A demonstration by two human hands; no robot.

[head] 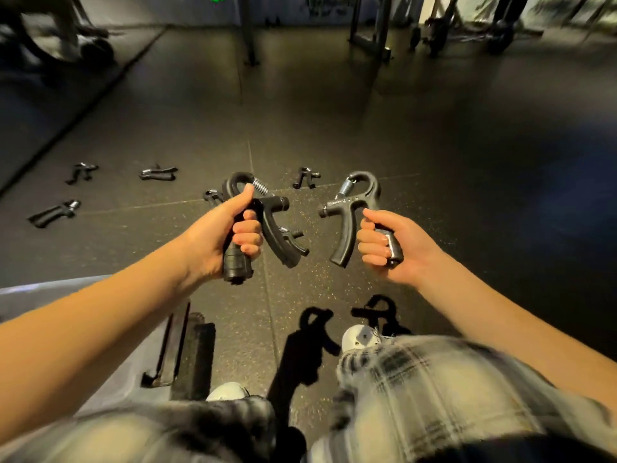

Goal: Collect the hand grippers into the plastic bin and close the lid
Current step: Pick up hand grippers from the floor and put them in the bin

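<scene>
My left hand (227,235) is closed around one handle of a black hand gripper (267,215) with a steel spring, held up in front of me. My right hand (390,245) grips another black hand gripper (350,208) the same way. Several more hand grippers lie on the dark floor beyond: one (81,172) at far left, one (158,173) beside it, one (55,213) nearer left, one (305,178) between my hands, and one (293,240) partly hidden behind the left-hand gripper. The plastic bin (110,362) shows as a pale edge at lower left under my left arm.
The floor (467,162) is dark rubber tiling. Gym racks and machine frames (370,31) stand at the back. My plaid-trousered knees and white shoes (360,337) fill the bottom. A dark bracket-like object (187,349) lies by the bin.
</scene>
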